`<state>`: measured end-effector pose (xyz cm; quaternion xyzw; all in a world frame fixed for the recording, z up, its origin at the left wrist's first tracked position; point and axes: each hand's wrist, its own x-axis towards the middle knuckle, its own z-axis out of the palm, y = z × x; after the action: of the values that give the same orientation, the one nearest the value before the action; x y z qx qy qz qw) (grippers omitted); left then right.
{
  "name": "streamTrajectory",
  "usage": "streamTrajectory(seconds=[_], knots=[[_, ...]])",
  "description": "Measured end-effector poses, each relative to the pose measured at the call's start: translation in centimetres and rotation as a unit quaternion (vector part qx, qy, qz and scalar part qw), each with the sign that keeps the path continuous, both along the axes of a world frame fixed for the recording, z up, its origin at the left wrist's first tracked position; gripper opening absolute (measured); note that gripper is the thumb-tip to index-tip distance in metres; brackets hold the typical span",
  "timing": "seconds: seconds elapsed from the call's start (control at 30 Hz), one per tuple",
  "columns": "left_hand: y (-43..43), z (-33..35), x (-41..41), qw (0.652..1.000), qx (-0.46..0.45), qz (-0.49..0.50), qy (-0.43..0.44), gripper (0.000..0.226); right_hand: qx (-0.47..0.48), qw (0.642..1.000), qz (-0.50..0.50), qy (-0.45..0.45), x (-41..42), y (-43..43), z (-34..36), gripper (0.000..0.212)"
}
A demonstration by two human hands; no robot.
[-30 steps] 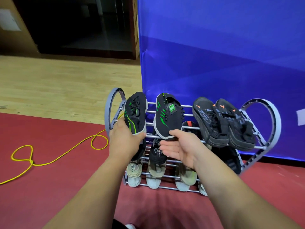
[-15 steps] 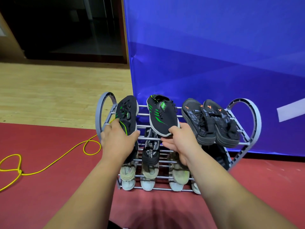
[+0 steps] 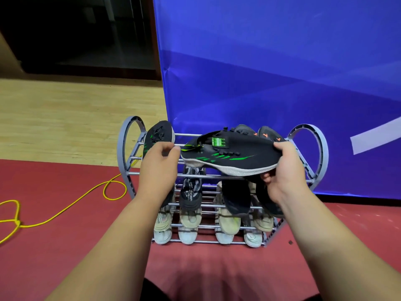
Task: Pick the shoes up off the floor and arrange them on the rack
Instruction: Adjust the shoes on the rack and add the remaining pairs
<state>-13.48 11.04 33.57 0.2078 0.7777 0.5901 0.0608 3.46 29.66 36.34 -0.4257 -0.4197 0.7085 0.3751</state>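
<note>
A grey wire rack [image 3: 129,148] with heart-shaped ends stands on the red floor against a blue banner. I hold a black shoe with green stripes [image 3: 230,155] sideways just above the top tier. My right hand [image 3: 286,170] grips its toe end. At the heel end, my left hand [image 3: 159,164] pinches the shoe. Its twin [image 3: 161,132] leans on the top tier at the left. Behind the held shoe, a black pair with orange marks [image 3: 268,133] is partly hidden. On the lower tiers sit a black-and-white shoe [image 3: 191,192] and several beige shoes [image 3: 188,220].
A yellow cable [image 3: 65,209] loops over the red floor [image 3: 65,246] left of the rack. The blue banner [image 3: 271,72] rises right behind the rack. Wooden flooring [image 3: 65,116] and a dark doorway [image 3: 82,33] lie to the far left.
My right hand lifted the second green-striped shoe off the top tier and turned it sideways. My left hand let go of the first shoe and moved to the lifted shoe's heel.
</note>
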Motion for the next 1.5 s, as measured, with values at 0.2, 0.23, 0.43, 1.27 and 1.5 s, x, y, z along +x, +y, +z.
streamTrajectory(seconds=[0.2,0.23,0.43,1.27,1.5], knots=[[0.0,-0.8,-0.6,0.997,0.011,-0.015,-0.08,0.038,-0.038,0.995,0.052,0.081,1.6,1.8,-0.2,0.014],[-0.1,-0.7,-0.5,0.996,0.001,-0.023,-0.087,0.039,-0.046,0.994,0.053,0.084,1.9,2.0,-0.2,0.012],[-0.7,-0.7,-0.2,0.984,-0.067,-0.105,-0.131,0.049,-0.078,0.988,0.095,0.091,2.5,2.7,-0.1,0.022],[2.3,-2.2,1.6,0.933,0.059,-0.137,-0.328,0.02,0.219,0.925,0.292,-0.106,-7.1,-3.5,-4.6,0.043],[2.0,-3.3,1.3,0.956,-0.064,-0.149,-0.245,0.034,0.351,0.854,0.265,-0.278,-7.8,-3.1,-6.1,0.042]])
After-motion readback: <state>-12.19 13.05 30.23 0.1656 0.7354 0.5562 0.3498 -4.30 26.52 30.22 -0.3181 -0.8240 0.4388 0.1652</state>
